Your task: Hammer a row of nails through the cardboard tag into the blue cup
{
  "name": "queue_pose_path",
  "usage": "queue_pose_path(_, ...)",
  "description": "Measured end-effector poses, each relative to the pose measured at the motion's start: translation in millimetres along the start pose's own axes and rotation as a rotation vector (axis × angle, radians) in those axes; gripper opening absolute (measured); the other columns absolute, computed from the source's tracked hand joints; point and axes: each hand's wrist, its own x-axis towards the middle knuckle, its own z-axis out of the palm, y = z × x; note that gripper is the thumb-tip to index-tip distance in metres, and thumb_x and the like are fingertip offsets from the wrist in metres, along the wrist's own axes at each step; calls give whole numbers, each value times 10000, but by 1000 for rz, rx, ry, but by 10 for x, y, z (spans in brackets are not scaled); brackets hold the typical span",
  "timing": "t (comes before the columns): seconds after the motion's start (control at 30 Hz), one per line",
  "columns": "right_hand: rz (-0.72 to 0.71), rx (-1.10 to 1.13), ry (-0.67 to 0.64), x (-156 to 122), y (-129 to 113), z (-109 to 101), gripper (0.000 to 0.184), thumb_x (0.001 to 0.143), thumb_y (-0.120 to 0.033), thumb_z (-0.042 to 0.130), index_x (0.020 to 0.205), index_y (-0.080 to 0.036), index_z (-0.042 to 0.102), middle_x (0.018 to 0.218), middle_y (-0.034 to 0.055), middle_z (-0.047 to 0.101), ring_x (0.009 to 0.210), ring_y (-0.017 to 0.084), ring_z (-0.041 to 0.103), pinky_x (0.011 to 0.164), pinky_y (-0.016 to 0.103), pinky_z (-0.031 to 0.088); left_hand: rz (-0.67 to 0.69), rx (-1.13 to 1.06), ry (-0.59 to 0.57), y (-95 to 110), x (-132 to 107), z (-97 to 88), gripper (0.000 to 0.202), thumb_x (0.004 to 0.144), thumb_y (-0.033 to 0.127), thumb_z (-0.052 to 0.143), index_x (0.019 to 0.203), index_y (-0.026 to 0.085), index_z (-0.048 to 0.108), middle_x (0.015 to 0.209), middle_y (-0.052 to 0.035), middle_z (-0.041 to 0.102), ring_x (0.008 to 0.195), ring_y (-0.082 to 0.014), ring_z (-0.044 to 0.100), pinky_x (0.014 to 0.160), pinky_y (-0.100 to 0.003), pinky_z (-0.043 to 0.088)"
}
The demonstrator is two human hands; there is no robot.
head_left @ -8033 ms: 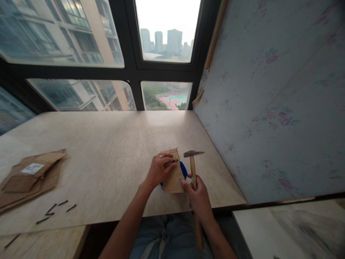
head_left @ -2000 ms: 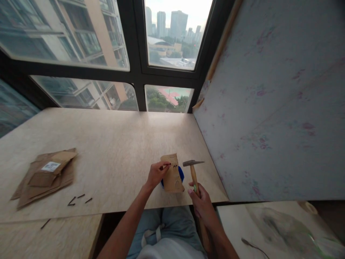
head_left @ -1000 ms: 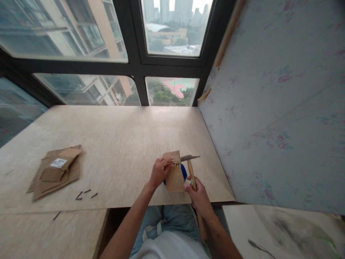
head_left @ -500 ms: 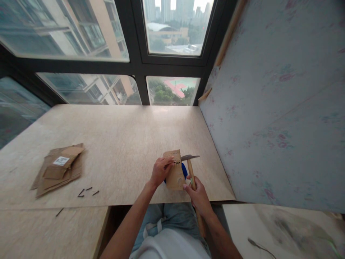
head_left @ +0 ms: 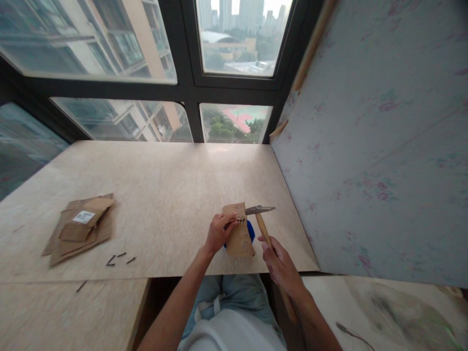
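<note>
My right hand (head_left: 275, 256) is wrapped around the wooden handle of a hammer (head_left: 262, 225). The hammer's metal head is by the upper right edge of a brown cardboard piece (head_left: 239, 243). On that cardboard rests my left hand (head_left: 218, 231), its fingertips pinched on what looks like a nail (head_left: 227, 225), mostly hidden by the fingers. Several small dark nail heads (head_left: 241, 220) form a short row beside the fingertips. Something blue (head_left: 250, 231) sticks out from under the cardboard on both sides; most of it is covered.
Several loose nails (head_left: 120, 254) lie on the tabletop (head_left: 164, 195) to the left, another nail (head_left: 81, 286) nearer the front. Farther left is a stack of flattened cardboard (head_left: 106, 229). A papered wall (head_left: 365, 161) bounds the right side, windows the back. A cable (head_left: 347, 331) lies lower right.
My right hand has moved right and slightly down with the hammer, away from the cardboard's edge. The hammer's head has shifted slightly right and up. My left hand stays almost in place.
</note>
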Motion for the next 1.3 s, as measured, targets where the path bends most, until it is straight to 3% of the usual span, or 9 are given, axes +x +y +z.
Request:
queue_pose_path(0.17,-109,-179,-99,-32,-225,-126,477,962,-560,380,1125,-171,602,664,-23,518,553,142,485,504,243,350,-5,-18,17,-39,-16,27,204,882,252,655,1078,232,709,996,-73,759,917,-226,674,837,-386,546)
queue_pose_path(0.37,-116,-371,-185,126,-142,-49,406,987,-483,338,1025,-170,596,710,15,610,658,190,583,613,279,383,7,-15,17,-47,-33,57,232,886,229,644,1114,239,689,978,-67,763,921,-229,677,847,-402,535)
queue_pose_path(0.57,-151,-361,-155,125,-152,-60,392,996,-471,326,1082,-186,582,690,5,614,623,186,587,594,267,387,17,16,17,-37,-26,49,254,874,250,655,1125,233,686,942,-77,757,893,-230,675,823,-394,537)
queue_pose_path(0.77,-129,-469,-165,139,-140,-63,373,992,-455,309,993,-196,577,702,21,623,639,205,608,605,279,386,21,9,9,13,-8,42,278,850,189,672,1125,231,676,965,-71,755,910,-228,666,835,-394,525)
queue_pose_path(0.93,-164,-408,-137,130,-166,-61,348,995,-439,330,1043,-193,571,697,9,621,617,190,595,598,266,381,-15,-2,17,56,3,44,203,838,192,677,1038,222,694,914,-66,749,914,-230,662,829,-391,523)
queue_pose_path(1.1,-128,-489,-174,156,-134,-38,306,982,-406,337,951,-204,564,686,23,601,631,210,584,584,277,339,-35,-20,6,97,21,46,234,825,149,670,1046,224,683,849,-48,748,880,-222,671,844,-409,512)
queue_pose_path(1.3,-144,-418,-186,116,-165,-33,318,993,-428,329,995,-207,556,701,4,586,636,193,564,613,277,352,-63,1,38,128,31,43,283,790,120,690,1050,231,695,900,-53,730,910,-222,658,824,-376,535)
